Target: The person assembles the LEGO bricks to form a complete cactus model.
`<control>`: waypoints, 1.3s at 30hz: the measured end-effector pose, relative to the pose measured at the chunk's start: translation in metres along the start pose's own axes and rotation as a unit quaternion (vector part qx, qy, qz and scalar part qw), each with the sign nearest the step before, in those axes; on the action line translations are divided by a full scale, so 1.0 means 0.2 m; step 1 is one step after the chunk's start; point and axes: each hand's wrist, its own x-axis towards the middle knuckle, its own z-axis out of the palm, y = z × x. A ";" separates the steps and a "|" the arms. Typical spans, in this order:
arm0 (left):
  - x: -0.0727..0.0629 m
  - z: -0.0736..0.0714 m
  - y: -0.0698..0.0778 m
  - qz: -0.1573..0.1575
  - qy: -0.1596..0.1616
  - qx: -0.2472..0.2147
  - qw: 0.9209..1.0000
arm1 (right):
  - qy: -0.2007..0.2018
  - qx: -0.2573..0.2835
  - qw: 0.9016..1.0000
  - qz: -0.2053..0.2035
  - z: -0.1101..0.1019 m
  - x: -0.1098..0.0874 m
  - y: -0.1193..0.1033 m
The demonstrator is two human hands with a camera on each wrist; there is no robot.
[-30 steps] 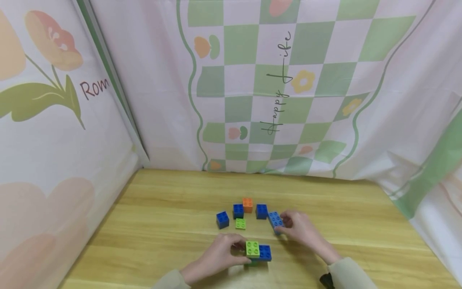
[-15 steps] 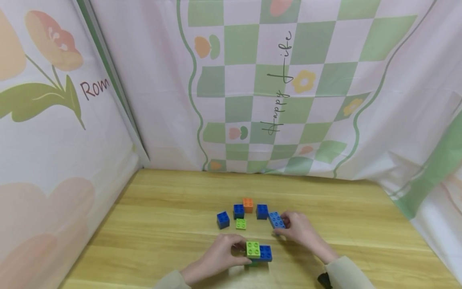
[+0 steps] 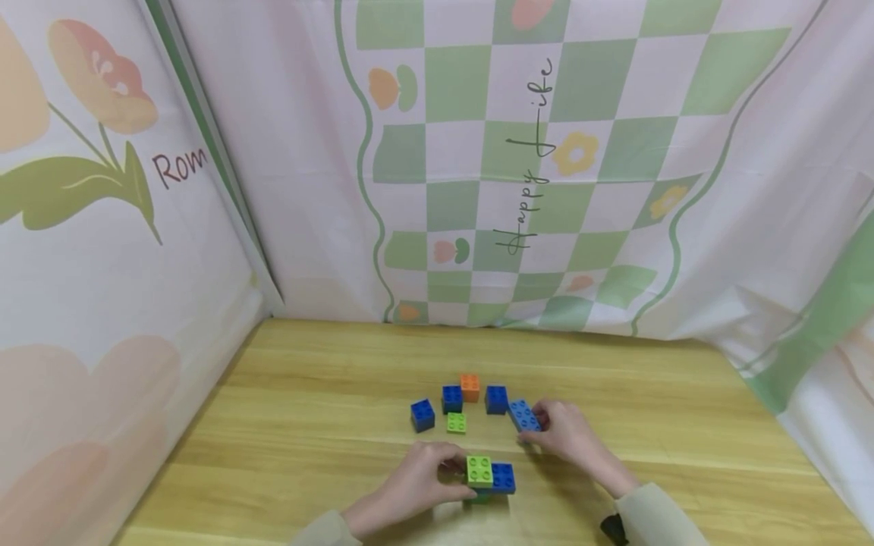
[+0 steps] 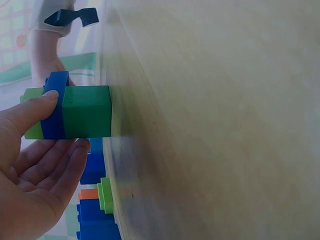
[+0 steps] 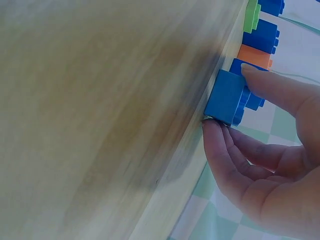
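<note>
Near the front of the table, my left hand (image 3: 426, 474) grips a small stack of toy building bricks. A light green brick (image 3: 479, 471) tops one half of a longer dark blue brick (image 3: 503, 478); beneath them is a green brick (image 4: 87, 111). In the left wrist view the thumb presses on the blue layer and the fingers curl at the opposite side. Farther right, my right hand (image 3: 570, 434) pinches a light blue eight-stud brick (image 3: 524, 415) between thumb and fingers. That brick (image 5: 224, 97) sits low at the wooden surface in the right wrist view.
Loose bricks stand behind the stack: a left blue brick (image 3: 422, 415), a middle blue brick (image 3: 451, 399), an orange brick (image 3: 470, 387), a flat light green brick (image 3: 456, 423) and a right blue brick (image 3: 496, 400). A patterned curtain (image 3: 532, 152) hangs behind the wooden table (image 3: 293, 425).
The right hand and the light blue brick have shifted very slightly. The left hand and its stack stay in place, and the loose bricks are unmoved.
</note>
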 end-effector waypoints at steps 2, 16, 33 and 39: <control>0.00 0.00 0.00 0.001 0.000 0.001 1.000 | -0.001 0.001 1.000 0.001 0.00 0.00 0.00; 0.00 0.00 0.01 0.005 0.005 -0.005 1.000 | 0.010 0.009 1.000 -0.019 -0.05 -0.04 0.01; -0.01 0.01 -0.01 0.005 0.004 -0.036 0.999 | 0.041 0.018 0.998 -0.055 -0.09 -0.12 -0.02; -0.01 0.01 -0.03 -0.007 -0.002 -0.067 0.998 | 0.044 0.013 0.997 -0.069 -0.11 -0.15 -0.05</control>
